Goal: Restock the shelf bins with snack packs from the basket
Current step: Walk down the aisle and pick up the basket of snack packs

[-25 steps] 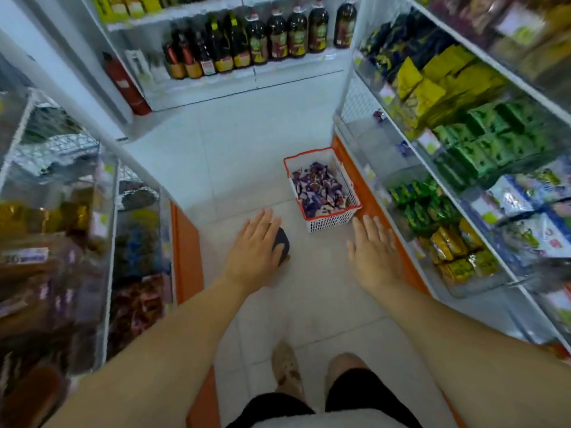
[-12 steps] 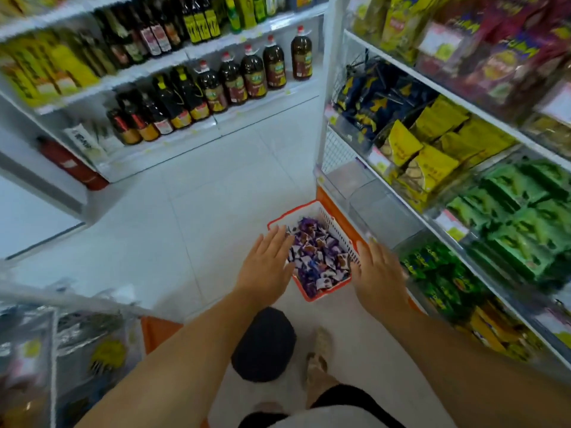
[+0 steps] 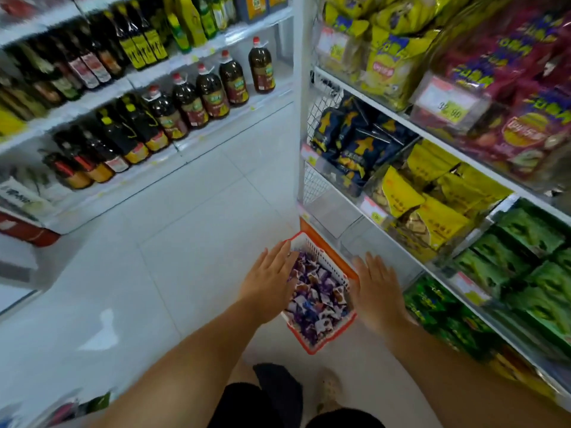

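White tile floor (image 3: 191, 257); white shelves (image 3: 197, 137) along far side, stocked with dark bottles (image 3: 213, 91); bright even light.

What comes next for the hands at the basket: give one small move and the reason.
Probably curl both hands round the side rims of the basket to lift it. The left hand and right hand are open, fingers straight, one at each side, gripping nothing yet, and the snack packs lie inside.
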A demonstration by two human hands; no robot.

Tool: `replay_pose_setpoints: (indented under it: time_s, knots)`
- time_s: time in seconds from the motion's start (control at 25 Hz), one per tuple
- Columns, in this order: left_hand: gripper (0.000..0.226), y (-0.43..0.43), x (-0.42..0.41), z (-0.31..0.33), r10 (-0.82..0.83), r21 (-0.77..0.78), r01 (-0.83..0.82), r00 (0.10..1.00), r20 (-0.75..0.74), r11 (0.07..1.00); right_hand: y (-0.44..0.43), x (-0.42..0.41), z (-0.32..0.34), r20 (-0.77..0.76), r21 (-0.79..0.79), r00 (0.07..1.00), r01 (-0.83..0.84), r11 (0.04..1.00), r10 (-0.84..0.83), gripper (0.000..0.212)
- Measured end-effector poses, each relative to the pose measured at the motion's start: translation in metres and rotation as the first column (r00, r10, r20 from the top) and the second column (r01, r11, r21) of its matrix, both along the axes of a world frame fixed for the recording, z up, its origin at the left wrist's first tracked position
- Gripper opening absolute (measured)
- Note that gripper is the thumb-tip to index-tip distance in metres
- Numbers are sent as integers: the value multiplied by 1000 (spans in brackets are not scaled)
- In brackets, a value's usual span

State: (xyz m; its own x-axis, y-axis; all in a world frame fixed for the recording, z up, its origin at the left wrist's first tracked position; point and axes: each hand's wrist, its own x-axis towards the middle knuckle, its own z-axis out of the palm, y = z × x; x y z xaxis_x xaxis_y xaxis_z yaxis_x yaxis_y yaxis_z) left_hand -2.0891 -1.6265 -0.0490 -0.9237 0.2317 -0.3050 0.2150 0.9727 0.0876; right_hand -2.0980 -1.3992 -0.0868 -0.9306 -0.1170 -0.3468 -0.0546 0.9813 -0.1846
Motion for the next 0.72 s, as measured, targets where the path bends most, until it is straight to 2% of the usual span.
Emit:
replay_pose_setpoints:
  time_s: [0.16,0.28,0.4,0.52,0.56,0.64,0.72]
  knots:
    - [60,-29,-61,-38,-205,-44,203,978,-49,978,-24,-27,-30,-45,-31,991,122,992,-124,65]
    - [59,-55,-104,-68,-337,-47,334,940,-52,941,-53,-40,-62,-3,-77,965,261,962,-262,55]
    - [59,-78,-136,-106,-436,-51,433,898,-60,900,-81,-48,-98,24,-93,944,331,939,-330,54]
    - [58,-88,-150,-153,-475,-57,474,880,-3,879,-96,-54,-142,109,-96,928,367,925,-357,52]
    - [57,-89,-152,-178,-507,-80,504,862,-27,860,-97,-58,-164,125,-92,929,360,928,-348,52]
    - [55,-86,-153,-229,-553,-107,552,833,24,827,-92,-62,-207,172,-108,928,351,930,-330,53]
    - [54,-75,-153,-281,-500,-28,501,865,23,865,-84,-67,-257,214,-139,920,363,922,-330,53]
